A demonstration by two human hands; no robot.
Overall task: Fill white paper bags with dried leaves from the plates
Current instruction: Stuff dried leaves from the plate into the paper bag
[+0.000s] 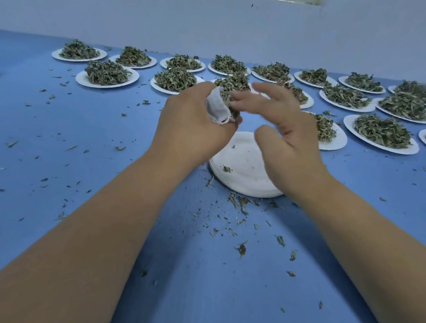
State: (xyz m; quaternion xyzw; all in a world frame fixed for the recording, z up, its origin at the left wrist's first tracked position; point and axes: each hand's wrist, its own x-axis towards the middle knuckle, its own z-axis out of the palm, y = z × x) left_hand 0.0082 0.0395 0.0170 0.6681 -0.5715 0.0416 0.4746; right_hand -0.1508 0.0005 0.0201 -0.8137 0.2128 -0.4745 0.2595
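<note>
Blue covering is spread over the table [47,134], and a pale wall [201,22] is seen behind its far edge. White plates [81,80] heaped with dried leaves [105,73] are laid out in loose rows from the far left to the right edge. At least sixteen can be counted. Two more are cut off at the right edge, and two are partly hidden behind the hands, so the full number cannot be told.

One almost bare plate [244,179] is set nearest the person, below the hands and partly covered by the right wrist, with only a few small bits left on it. Loose crumbs [241,249] of leaf are scattered over the table, thickest just in front of that plate.

One white paper bag [215,108] is held above the bare plate in the left hand [191,128], whose fingers are curled round it. The bag's mouth is turned toward the right hand, and a clump of leaves is seen at that mouth.

The right hand [286,138] is held loosely spread, with its thumb well apart from the fingers and nothing gripped. Its fingertips [238,98] are blurred and are placed against the leaves at the bag's mouth. Both bare forearms are stretched in from the bottom corners.
</note>
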